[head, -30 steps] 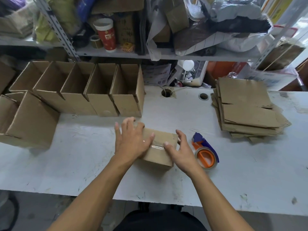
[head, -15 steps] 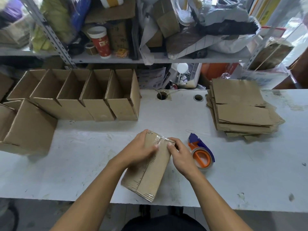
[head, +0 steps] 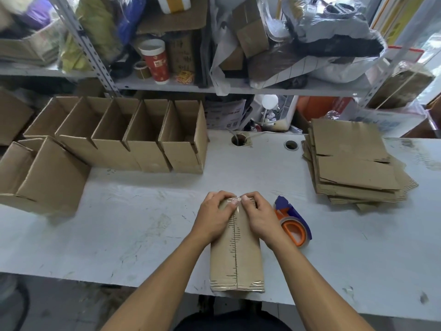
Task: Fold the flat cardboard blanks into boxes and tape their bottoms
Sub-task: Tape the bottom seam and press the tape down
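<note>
Cardboard is lying lengthwise on the white table (head: pixel 143 223): the box (head: pixel 236 254) is resting on its side with its long axis running from the near table edge straight away from the person, its seam with clear tape facing up. Its near end is sitting right at the table's edge; its far end is lying under both hands, so that end is hidden. Whether the tape reaches over the far edge is hard to make out. The left hand (head: pixel 216 217) is curling over the far left corner, fingers bent down around the box, thumb pressing on the taped seam. The right hand (head: pixel 259 217) is mirroring it on the far right corner, fingers wrapping the edge, thumb meeting the other at the seam. Both forearms are reaching in from the bottom of the view. A tape dispenser (head: pixel 292 222) is lying just beside the right hand. Flat blanks (head: pixel 353 168) are sitting stacked well apart at the right; folded boxes (head: pixel 133 139) are standing in a row at the back left.
</note>
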